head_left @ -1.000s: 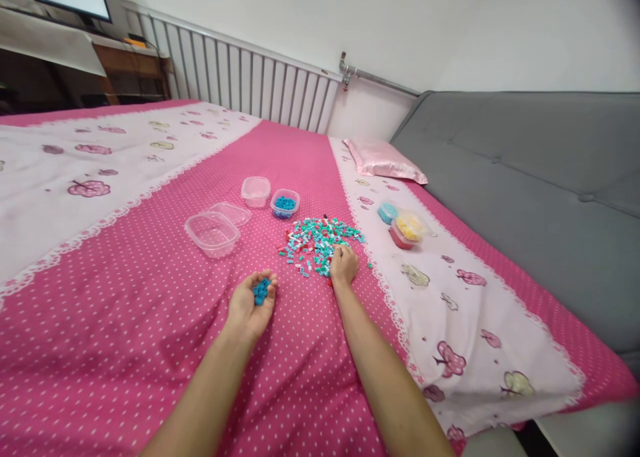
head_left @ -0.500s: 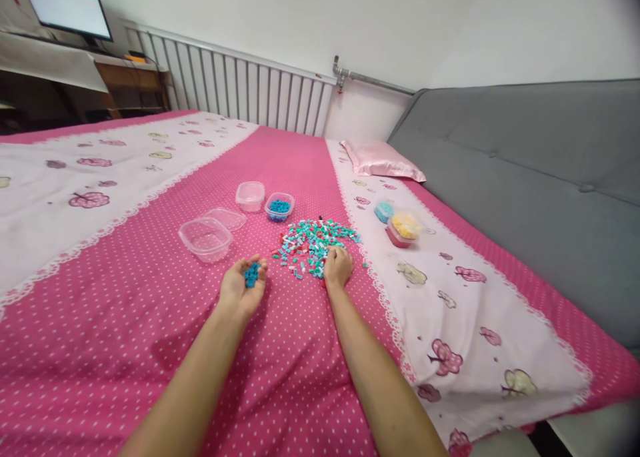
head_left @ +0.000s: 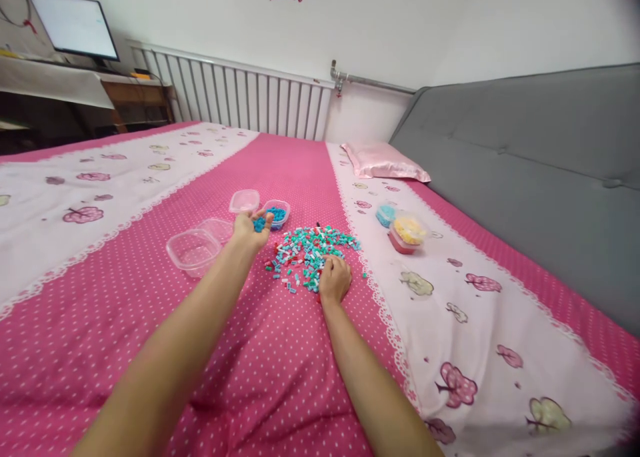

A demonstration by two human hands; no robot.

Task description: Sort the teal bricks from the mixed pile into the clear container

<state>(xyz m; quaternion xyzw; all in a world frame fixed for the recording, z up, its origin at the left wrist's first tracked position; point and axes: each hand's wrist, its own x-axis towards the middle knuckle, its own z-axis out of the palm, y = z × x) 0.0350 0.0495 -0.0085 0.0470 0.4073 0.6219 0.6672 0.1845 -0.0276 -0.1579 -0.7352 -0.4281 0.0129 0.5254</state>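
Note:
My left hand (head_left: 251, 231) is cupped, palm up, around a small heap of blue pieces (head_left: 259, 224). It is beside the near side of a small clear tub (head_left: 278, 214) that holds more blue pieces. A loose pile of small teal, green, white and red pieces (head_left: 313, 250) lies spread on the bed cover. At the pile's near right edge rests my right hand (head_left: 335, 278), fingers curled down. Whatever those fingers may hold is hidden beneath the hand.
Left of the pile are a larger clear tub (head_left: 194, 251), a clear lid (head_left: 217, 230) and another clear container (head_left: 245, 200). To the right stand a tub of light blue pieces (head_left: 385, 215) and a yellow-topped tub (head_left: 409, 229) over red. A pink pillow (head_left: 385, 161) lies farther back.
My left hand has moved forward, carrying the blue pieces from the near bed cover to the small tub. My right hand stays curled at the pile. The view has tilted slightly upward.

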